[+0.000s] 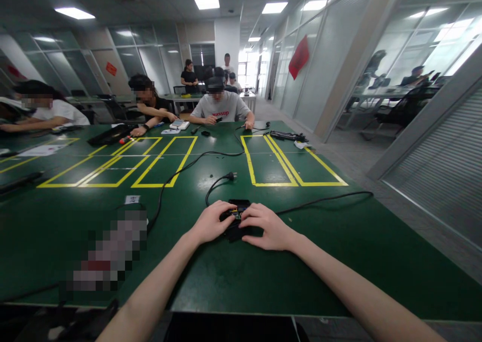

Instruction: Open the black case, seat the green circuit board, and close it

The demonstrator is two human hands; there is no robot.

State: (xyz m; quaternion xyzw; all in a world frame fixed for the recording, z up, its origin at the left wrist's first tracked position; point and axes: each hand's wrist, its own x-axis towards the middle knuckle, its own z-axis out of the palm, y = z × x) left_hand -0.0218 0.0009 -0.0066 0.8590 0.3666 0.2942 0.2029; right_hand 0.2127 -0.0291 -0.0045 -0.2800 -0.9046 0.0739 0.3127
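Observation:
On the green table just ahead of me lies an opened black case (235, 234), with small blue and yellow parts visible inside. My left hand (214, 222) grips its left side, thumb and fingers bent around the edge. From the right, my right hand (265, 226) has curled fingers over the inside parts and its thumb near the lower edge. The fingers cover much of the case, so the exact parts they touch are hidden. A short black cord with a plug (230, 176) curves out beyond my left hand. Another black cable (327, 199) runs off to the right of the case.
Yellow tape outlines (274, 184) mark the green table (339, 261). A long cable (199, 156) crosses it toward a blurred-out object (109, 251) at my left. Opposite, a person in a white shirt (220, 106) handles small items. A black bundle (288, 136) lies at the far right.

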